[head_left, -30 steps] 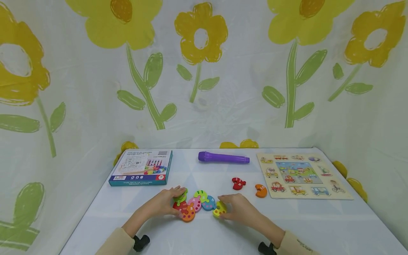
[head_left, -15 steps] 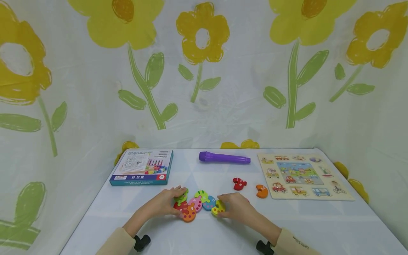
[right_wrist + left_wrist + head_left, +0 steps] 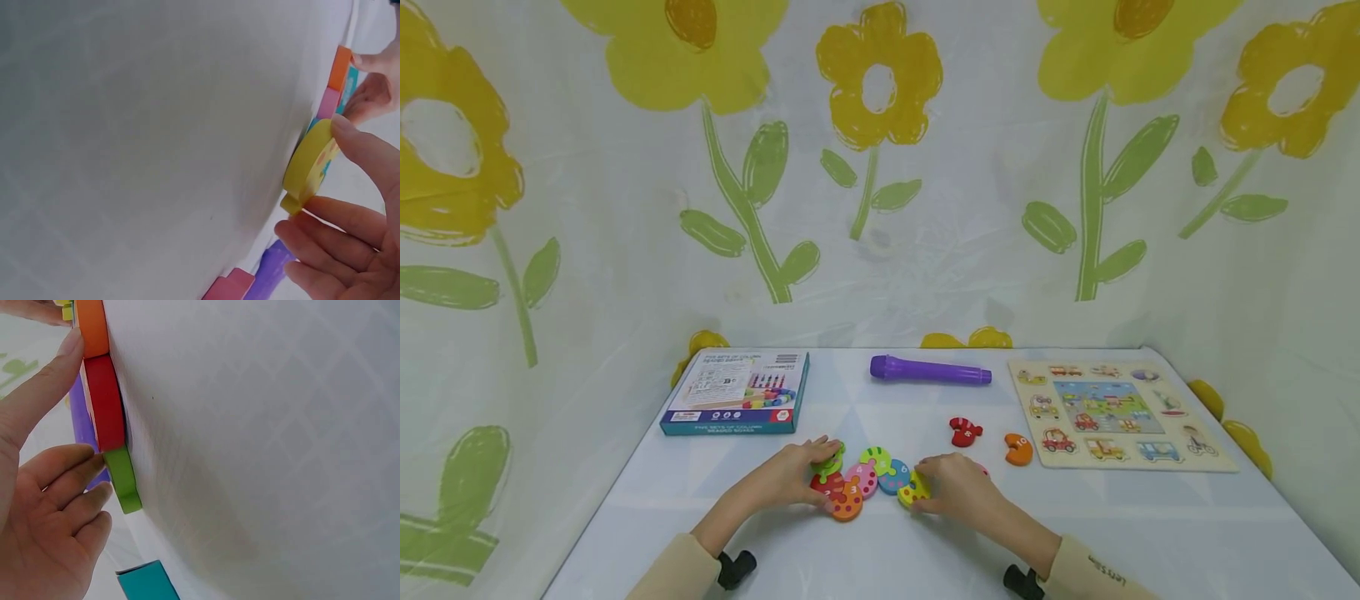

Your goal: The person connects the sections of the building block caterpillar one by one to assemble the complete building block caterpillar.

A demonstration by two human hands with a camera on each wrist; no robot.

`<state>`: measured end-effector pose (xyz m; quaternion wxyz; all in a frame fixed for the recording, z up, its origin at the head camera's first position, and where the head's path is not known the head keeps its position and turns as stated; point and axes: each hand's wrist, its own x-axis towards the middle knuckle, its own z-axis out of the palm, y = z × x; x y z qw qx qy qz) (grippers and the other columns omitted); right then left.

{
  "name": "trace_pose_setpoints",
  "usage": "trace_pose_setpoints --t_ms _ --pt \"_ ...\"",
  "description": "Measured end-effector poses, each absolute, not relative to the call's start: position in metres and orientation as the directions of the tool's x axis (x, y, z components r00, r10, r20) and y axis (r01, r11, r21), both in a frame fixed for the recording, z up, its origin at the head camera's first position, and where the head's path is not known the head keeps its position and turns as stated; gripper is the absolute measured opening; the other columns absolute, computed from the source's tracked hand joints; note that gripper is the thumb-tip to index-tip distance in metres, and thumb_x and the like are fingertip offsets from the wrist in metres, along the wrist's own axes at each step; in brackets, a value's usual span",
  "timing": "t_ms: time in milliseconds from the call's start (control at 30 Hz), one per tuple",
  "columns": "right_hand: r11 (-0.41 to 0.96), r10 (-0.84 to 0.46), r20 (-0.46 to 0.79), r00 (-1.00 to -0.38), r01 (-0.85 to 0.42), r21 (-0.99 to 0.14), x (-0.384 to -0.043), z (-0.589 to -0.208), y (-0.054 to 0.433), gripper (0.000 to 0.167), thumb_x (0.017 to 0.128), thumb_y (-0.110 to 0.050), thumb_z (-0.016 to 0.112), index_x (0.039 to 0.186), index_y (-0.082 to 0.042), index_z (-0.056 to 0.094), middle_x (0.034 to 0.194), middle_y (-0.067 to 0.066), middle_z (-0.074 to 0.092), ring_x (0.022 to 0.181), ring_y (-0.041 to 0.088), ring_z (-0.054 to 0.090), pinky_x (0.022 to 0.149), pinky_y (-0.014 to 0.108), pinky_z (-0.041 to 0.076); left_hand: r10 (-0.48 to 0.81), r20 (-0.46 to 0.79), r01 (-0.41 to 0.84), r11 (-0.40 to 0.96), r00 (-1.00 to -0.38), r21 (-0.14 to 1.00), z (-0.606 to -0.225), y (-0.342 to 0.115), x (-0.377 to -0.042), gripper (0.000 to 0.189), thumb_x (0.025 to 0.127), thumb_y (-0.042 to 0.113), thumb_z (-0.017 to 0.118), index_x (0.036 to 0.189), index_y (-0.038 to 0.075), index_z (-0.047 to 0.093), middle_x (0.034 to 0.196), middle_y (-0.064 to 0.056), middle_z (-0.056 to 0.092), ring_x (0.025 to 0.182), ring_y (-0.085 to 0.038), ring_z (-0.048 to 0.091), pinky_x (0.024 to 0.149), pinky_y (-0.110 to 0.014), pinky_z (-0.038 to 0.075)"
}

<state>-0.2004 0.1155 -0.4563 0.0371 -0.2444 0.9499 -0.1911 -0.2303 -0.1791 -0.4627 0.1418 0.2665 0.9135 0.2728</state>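
A curved chain of numbered wooden puzzle pieces lies on the white table: green (image 3: 831, 463), red (image 3: 827, 483), orange (image 3: 847, 503), pink (image 3: 862, 480), light green (image 3: 876, 459) and blue (image 3: 893, 477). My left hand (image 3: 790, 477) holds its left end, thumb by the orange and red pieces, fingers by the green one (image 3: 124, 481). My right hand (image 3: 962, 489) pinches a yellow spotted puzzle piece (image 3: 309, 156) between thumb and fingers, at the blue piece's right side. Whether the two interlock is hard to tell.
Beyond the right hand lie a red piece (image 3: 965, 432), an orange piece (image 3: 1018, 449) and a mostly hidden pink piece (image 3: 228, 286). A purple toy microphone (image 3: 931, 370) lies at the back, between a flat box (image 3: 736, 392) and a wooden picture puzzle board (image 3: 1123, 417).
The yellow piece has shifted slightly left against the blue one, with my right hand. My left hand keeps its place on the chain. The whole view has drifted slightly.
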Motion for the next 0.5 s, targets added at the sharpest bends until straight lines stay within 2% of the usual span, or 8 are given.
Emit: trace_pose_setpoints --t_ms 233,500 --pt "0.789 -0.510 0.022 -0.860 -0.478 -0.385 -0.2023 -0.4583 0.1170 0.051 0.072 -0.036 0.085 0.109 -0.004 0.073 0.108 0.008 0.072 0.103 0.026 0.066 0.086 0.037 0.055 0.578 -0.097 0.430 0.699 -0.810 0.571 -0.4626 -0.1793 -0.2306 0.085 0.072 0.040 0.083 0.142 0.005 0.048 0.147 -0.016 0.043 0.138 -0.036 0.034 0.107 -0.055 0.033" --pt "0.808 -0.518 0.005 -0.855 -0.491 -0.326 -0.2044 -0.4549 0.1108 0.047 0.071 -0.035 0.086 0.105 -0.005 0.075 0.102 0.006 0.073 0.100 0.024 0.067 0.085 0.036 0.056 0.589 -0.088 0.444 0.691 -0.803 0.570 -0.4625 -0.1789 -0.2310 0.086 0.071 0.040 0.083 0.141 0.004 0.048 0.146 -0.016 0.043 0.138 -0.035 0.033 0.108 -0.055 0.031"
